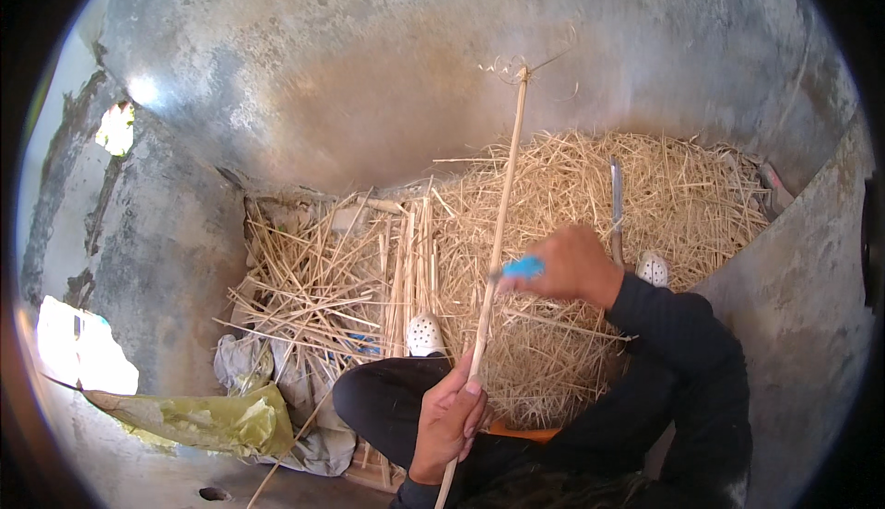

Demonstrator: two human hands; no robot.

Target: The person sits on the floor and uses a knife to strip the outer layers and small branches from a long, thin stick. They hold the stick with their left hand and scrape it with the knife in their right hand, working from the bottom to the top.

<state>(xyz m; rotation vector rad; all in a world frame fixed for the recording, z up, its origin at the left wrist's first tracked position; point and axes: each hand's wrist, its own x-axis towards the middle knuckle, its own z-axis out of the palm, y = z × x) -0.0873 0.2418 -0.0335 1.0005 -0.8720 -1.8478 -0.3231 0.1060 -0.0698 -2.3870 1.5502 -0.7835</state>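
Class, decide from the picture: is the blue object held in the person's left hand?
No, the right hand holds the blue object, while the left hand grips the long pale stick.

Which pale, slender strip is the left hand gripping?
The long, pale, wood-like strip running up through the bare left hand; the loose strips lie piled beyond it.

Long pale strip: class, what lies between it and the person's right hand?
A small blue tool, gripped in the right hand, its far end at the long pale strip; the head view shows this.
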